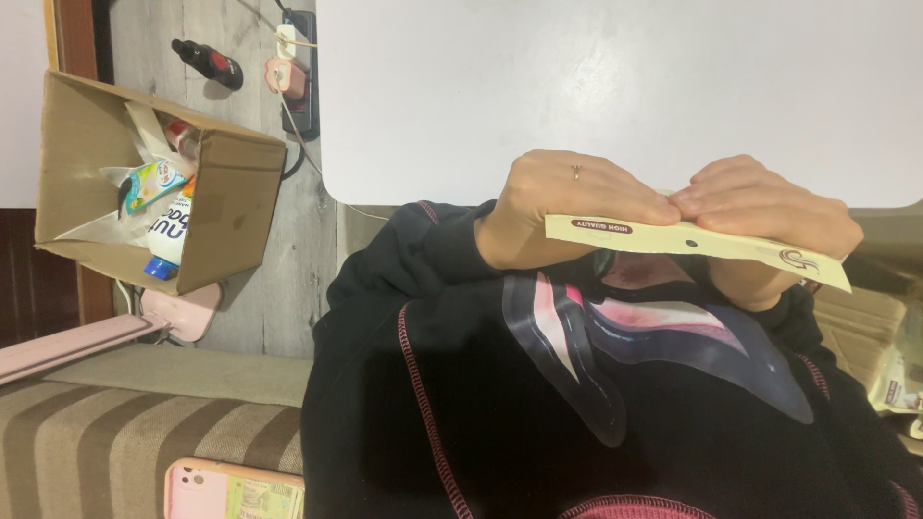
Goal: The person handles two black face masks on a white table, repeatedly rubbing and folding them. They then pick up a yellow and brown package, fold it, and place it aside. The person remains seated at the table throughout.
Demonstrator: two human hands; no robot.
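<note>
Together, both hands, left [567, 207] and right [769, 216], pinch a cream paper strip [692, 240] with closed fingers [663, 205], just below the white worktop's [615, 86] near edge, above a black sweater [596, 413].

Matt cream paper strip [697, 240]

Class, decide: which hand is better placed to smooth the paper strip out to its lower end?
Probably the right hand: it lies over the paper strip toward that end, while the left hand grips the opposite end.
</note>
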